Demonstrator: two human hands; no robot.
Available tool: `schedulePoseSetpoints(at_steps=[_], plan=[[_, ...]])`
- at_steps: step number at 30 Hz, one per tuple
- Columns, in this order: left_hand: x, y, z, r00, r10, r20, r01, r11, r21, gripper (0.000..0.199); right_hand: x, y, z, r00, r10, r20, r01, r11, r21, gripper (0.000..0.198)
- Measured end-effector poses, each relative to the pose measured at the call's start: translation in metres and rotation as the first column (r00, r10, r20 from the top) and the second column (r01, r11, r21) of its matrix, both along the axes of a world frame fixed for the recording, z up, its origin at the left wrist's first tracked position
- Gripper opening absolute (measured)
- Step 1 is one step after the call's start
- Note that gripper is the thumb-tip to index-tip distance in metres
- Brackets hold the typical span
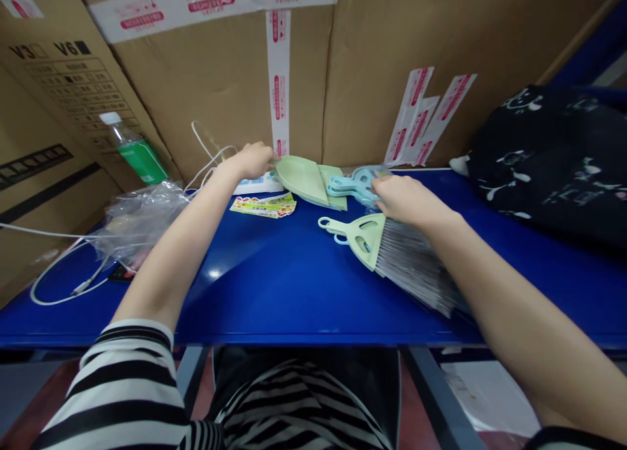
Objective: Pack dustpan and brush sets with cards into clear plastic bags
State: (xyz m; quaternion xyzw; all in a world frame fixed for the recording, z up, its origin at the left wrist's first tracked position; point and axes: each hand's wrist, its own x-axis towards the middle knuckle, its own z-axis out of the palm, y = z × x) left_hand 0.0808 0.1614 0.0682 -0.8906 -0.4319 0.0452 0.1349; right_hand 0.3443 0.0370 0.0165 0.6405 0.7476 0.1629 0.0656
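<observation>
The green dustpans (300,177) I have in view lie overlapped on the blue surface (274,273), near the cardboard (304,78) behind. A light-blue piece (360,183) sits against their right end, and nearer me lies a green brush (367,236), its grey bristles (416,260) spreading rightward beneath my right forearm. My left hand (255,160) is bent at the dustpans' left end; I can't tell how tight its grip is. My right hand (399,198) has its fingertips at the blue piece, and I can't make out whether that grip has closed on it. Beside the dustpans are yellow-green labels (264,206); farther left, a clear plastic bag (147,215) and a bottle (142,161); far right, dark patterned fabric (553,156).
</observation>
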Motion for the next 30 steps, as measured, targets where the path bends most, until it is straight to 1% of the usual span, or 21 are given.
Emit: schedulePoseSetpoints(at_steps=[3, 6, 9, 13, 15, 17, 21, 27, 30], plan=[[0.003, -0.002, 0.000, 1.000, 0.014, -0.016, -0.014, 1.000, -0.006, 0.047, -0.002, -0.002, 0.003, 1.000, -0.006, 0.012, 0.006, 1.000, -0.023, 0.025], [0.004, -0.004, -0.004, 0.999, -0.019, -0.027, 0.019, 1.000, 0.009, 0.046, 0.000, -0.004, 0.004, 1.000, -0.001, 0.018, 0.001, 1.000, -0.012, 0.027], [0.007, -0.005, -0.009, 0.998, -0.056, -0.017, 0.056, 0.998, 0.031, 0.039, 0.006, -0.002, 0.001, 1.000, -0.002, 0.021, 0.001, 1.000, 0.013, 0.027], [0.017, -0.007, -0.015, 0.998, -0.056, 0.040, 0.055, 0.998, 0.013, 0.033, 0.016, 0.004, -0.005, 1.000, 0.024, 0.012, -0.025, 0.997, 0.077, 0.024], [0.027, -0.010, -0.019, 0.997, -0.059, 0.058, 0.058, 0.998, 0.017, 0.034, 0.019, 0.007, -0.009, 0.999, 0.035, -0.007, -0.034, 0.995, 0.096, 0.021], [0.038, -0.014, -0.025, 0.995, -0.086, 0.051, 0.083, 0.995, 0.048, 0.039, 0.020, 0.008, -0.011, 0.999, 0.045, -0.017, -0.043, 0.994, 0.100, 0.019], [0.054, -0.015, -0.037, 0.995, -0.099, 0.011, 0.098, 0.992, 0.075, 0.039, 0.017, 0.006, -0.009, 0.998, 0.058, -0.010, -0.057, 0.996, 0.075, 0.021], [0.054, -0.006, -0.050, 0.994, -0.099, 0.037, 0.094, 0.989, 0.116, 0.047, 0.013, 0.003, -0.006, 0.998, 0.043, -0.038, -0.040, 0.997, 0.059, 0.021], [0.055, -0.013, -0.052, 0.997, -0.081, 0.018, 0.078, 0.986, 0.145, 0.049, 0.012, 0.001, -0.005, 0.995, 0.073, -0.065, -0.068, 0.995, 0.076, 0.021]])
